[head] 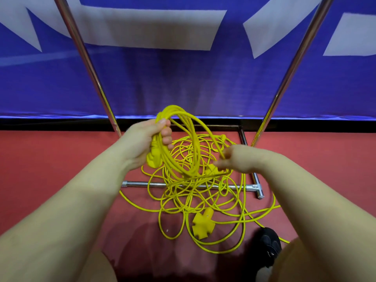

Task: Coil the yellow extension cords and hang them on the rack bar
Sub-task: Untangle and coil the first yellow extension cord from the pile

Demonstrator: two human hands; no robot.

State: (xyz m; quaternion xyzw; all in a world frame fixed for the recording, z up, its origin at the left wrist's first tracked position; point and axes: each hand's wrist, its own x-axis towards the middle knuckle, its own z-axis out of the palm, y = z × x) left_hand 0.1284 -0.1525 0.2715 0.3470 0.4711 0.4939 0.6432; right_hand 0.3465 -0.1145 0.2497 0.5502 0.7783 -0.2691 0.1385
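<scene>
Black shoe (pixel 268 244) at the near floor edge. Beyond it, a three-way outlet head (pixel 202 222) and the loose yellow cord tangle (pixel 203 192) lie on the red floor (pixel 50 180), draped over the rack's base bar (pixel 142 183). Right hand (pixel 234 159) pinches the feeding strand. Left hand (pixel 148 139) grips the coiled loops (pixel 181 143), fingers curled round them. Judgement: match each loop's size, lift slack clear of the base bar. Rack uprights (pixel 89 64) behind; hanging bar not visible.
</scene>
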